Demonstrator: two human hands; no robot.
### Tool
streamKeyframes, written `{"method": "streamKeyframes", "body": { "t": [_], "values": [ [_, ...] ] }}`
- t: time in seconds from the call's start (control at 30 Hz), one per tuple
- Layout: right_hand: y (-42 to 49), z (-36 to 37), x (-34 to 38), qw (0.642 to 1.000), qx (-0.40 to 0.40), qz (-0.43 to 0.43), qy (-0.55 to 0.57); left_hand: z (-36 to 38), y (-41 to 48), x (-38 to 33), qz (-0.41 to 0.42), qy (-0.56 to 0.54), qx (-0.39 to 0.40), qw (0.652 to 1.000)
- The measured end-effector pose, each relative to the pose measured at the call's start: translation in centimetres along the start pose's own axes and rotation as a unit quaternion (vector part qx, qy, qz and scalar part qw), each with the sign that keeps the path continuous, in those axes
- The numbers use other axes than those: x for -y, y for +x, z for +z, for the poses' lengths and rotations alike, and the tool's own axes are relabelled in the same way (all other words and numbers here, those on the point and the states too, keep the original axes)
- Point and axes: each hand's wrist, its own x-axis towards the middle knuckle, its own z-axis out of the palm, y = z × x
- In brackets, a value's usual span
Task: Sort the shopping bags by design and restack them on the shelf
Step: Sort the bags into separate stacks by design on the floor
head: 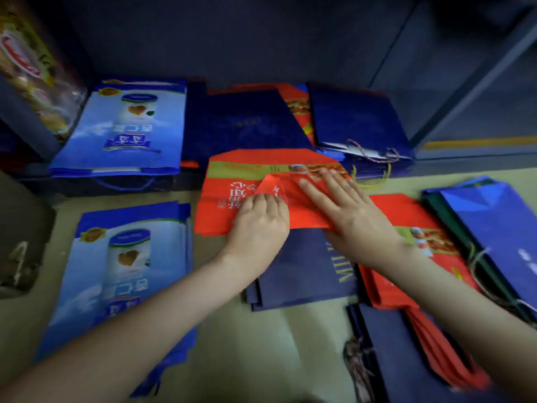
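A red shopping bag [226, 196] with white lettering and a green band lies flat at the shelf's front edge. My left hand [261, 225] pinches a folded red flap [274, 186] of that bag. My right hand [345, 213] presses flat on the same bag, fingers spread. Under my hands lies a navy bag stack [302, 274] with gold lettering. On the shelf rest a light blue milk-can bag stack [128, 132], a dark blue stack [241, 126] and another dark blue stack [357, 123] with cord handles.
On the floor lie a second light blue milk-can stack [128, 271], a red stack [412, 257], a bright blue stack [499, 228] and navy bags [386, 344] at the bottom right. A packaged goods wrapper [32, 71] stands at the far left. A grey shelf post [470, 82] rises on the right.
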Motion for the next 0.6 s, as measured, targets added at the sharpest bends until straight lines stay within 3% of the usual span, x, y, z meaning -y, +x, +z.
{"method": "streamKeyframes", "body": {
  "t": [0.13,0.23,0.3,0.43,0.53,0.6],
  "values": [
    [-3.8,0.7,1.5,0.996,0.024,0.023,0.079,-0.3,0.3,-5.2,0.091,-0.050,-0.050,0.993],
    [-6.4,3.0,-0.7,0.996,0.043,0.076,0.007,0.3,0.2,-7.9,0.151,-0.079,-0.058,0.984],
    [-8.7,4.8,-3.1,0.996,0.013,0.085,-0.038,0.9,0.2,-8.9,0.165,-0.101,-0.075,0.978],
    [-13.8,7.0,-8.3,0.991,0.020,0.121,-0.044,2.6,-0.3,-9.6,0.193,-0.109,-0.011,0.975],
    [-17.4,9.1,-11.9,0.965,0.168,0.189,-0.062,4.9,-0.8,-9.9,0.235,-0.082,0.079,0.965],
    [-18.5,10.0,-13.2,0.906,0.347,0.230,-0.080,5.9,-0.9,-10.1,0.238,-0.047,0.125,0.962]
  ]
}}
